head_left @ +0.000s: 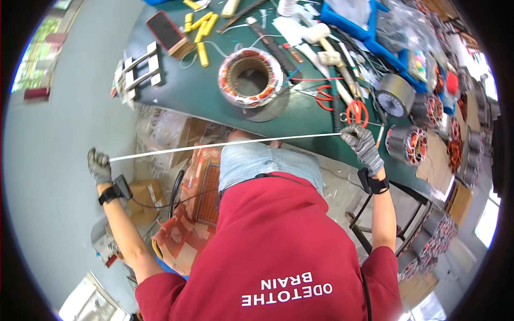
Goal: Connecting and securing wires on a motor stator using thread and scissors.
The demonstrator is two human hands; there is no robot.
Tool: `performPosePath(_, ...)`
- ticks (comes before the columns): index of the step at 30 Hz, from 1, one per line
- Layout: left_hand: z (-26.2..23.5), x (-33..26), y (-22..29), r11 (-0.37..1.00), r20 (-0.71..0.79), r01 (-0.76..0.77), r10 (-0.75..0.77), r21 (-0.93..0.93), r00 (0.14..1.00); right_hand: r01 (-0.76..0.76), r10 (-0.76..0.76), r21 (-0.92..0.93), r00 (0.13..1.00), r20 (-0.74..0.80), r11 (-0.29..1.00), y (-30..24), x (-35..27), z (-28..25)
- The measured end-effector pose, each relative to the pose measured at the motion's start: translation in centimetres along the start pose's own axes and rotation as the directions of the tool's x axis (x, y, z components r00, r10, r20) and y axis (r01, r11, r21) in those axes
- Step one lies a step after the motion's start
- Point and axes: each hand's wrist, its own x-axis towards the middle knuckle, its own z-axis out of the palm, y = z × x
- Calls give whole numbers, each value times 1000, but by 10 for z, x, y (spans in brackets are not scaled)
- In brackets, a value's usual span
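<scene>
Head view: a long white strip is stretched taut between two gloved hands, well apart from each other. The left hand is clenched around one end of the strip, out over the grey floor, away from the bench. The right hand is closed on the other end, its fingers pinching the strip at the near edge of the dark green bench. Just beyond those fingers, red-handled scissors are seen lying on the bench. Farther beyond the strip's middle, a wound stator is set on the bench top. Black wrist bands are worn on both forearms.
</scene>
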Motion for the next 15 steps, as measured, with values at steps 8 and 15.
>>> performPosePath(8,-13,28,8,996,180,-17,0,92,984,82,-90,-65,986,-139,995,18,-11,-19)
performPosePath(15,38,-5,31,992,-118,-9,24,130,993,-225,181,-45,873,-454,973,24,-20,-37)
